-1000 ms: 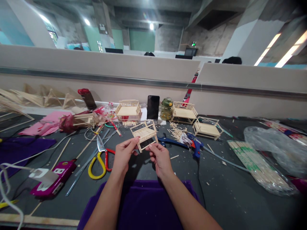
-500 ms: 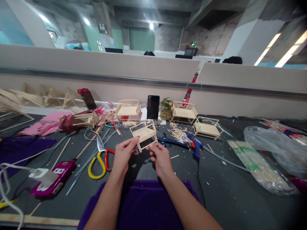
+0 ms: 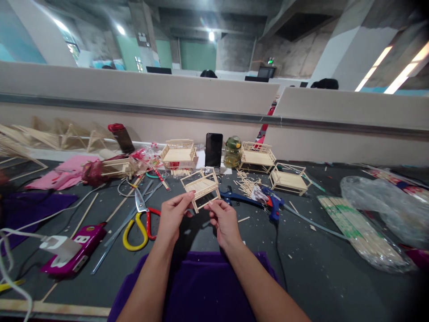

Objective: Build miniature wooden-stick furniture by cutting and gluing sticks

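Between my two hands is a miniature bed frame (image 3: 201,187) made of thin wooden sticks, held tilted above the dark table. My left hand (image 3: 174,212) pinches its near left corner between thumb and fingers. The fingertips of my right hand (image 3: 224,220) close on the near right leg. Just left of my left hand lie scissors (image 3: 141,219) with one yellow and one red handle. To the right of my hands rest a blue glue gun (image 3: 275,204) and a pile of short sticks (image 3: 247,183). Blue pliers (image 3: 241,198) lie partly behind the held frame.
Similar stick models (image 3: 178,154) stand along the back, beside a phone (image 3: 213,150) and a green-lidded jar (image 3: 232,152). Bagged sticks (image 3: 363,232) lie at right. A purple power strip (image 3: 76,251) with white cables is at left. Purple cloth (image 3: 214,286) lies below my forearms.
My hands and the held bed frame are nearly still. A dark blurred shape has appeared at the far left edge, above the purple cloth there.
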A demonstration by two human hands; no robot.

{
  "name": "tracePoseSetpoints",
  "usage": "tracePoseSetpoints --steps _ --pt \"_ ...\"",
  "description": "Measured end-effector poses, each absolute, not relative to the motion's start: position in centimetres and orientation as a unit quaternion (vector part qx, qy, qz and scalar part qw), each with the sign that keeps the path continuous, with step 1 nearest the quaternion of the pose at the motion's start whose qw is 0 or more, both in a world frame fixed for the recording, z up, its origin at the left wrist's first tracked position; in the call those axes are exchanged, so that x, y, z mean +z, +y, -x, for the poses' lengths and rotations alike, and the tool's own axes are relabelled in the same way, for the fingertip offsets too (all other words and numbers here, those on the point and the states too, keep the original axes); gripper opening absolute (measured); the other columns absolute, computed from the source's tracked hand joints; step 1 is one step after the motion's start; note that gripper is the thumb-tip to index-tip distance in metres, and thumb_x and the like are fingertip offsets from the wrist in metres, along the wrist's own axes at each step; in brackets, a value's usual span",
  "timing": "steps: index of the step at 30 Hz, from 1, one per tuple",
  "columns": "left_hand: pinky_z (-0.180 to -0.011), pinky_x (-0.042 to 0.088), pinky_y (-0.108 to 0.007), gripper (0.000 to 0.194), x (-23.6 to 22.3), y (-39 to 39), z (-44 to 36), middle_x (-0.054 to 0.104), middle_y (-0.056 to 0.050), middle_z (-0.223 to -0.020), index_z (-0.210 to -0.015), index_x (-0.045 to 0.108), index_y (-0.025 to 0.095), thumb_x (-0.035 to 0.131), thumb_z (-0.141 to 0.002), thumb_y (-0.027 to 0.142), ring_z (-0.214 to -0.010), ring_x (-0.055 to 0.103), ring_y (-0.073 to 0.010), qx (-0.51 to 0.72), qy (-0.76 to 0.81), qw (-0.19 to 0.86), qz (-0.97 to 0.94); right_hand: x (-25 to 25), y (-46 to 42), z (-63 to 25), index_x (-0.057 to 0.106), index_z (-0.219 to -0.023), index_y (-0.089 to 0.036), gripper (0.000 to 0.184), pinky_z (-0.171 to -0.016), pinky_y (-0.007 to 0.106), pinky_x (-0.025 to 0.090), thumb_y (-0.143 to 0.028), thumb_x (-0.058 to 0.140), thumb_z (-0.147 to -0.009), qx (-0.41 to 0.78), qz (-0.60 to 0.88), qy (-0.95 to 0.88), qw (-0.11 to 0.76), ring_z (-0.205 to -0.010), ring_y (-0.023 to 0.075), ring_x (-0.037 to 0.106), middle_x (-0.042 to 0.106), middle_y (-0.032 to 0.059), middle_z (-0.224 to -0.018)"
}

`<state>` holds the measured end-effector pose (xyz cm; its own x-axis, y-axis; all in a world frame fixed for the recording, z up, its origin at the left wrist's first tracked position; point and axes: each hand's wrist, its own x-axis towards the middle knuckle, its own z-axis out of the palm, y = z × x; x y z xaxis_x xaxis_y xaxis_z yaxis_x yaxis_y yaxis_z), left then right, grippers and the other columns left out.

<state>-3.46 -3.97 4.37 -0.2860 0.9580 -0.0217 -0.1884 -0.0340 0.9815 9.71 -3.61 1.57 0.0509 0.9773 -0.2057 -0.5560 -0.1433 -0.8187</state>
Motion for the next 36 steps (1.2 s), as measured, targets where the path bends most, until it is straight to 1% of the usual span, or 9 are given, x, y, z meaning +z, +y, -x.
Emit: tracePoseSetpoints --steps 18,36 --pt "-0.046 0.043 -0.021 0.042 4.35 -3.98 3.33 0.07 -0.007 -0.073 -0.089 0.078 0.013 0.081 -0.061 0.045 -0.062 0.058 -0.0145 0.616 0.518 0.462 -0.372 1.72 -3.56 -9.63 0.062 -0.066 -0.016 0.021 -0.035 0.012 0.026 -0.029 0.077 -0.06 0.638 0.41 -0.251 0.601 -0.047 0.0054 0.042 0.069 0.003 -0.064" --pt "-0.045 0.043 -0.021 0.041 4.62 -3.98 3.27 0.069 -0.005 -0.068 -0.087 0.078 0.014 0.081 -0.061 0.046 -0.06 0.057 -0.0134 0.617 0.518 0.462 -0.371 1.64 -3.55 -9.59 0.063 -0.067 -0.015 0.02 -0.034 0.012 0.026 -0.028 0.077 -0.059 0.636 0.414 -0.25 0.601 -0.046 0.0052 0.043 0.069 0.003 -0.064"
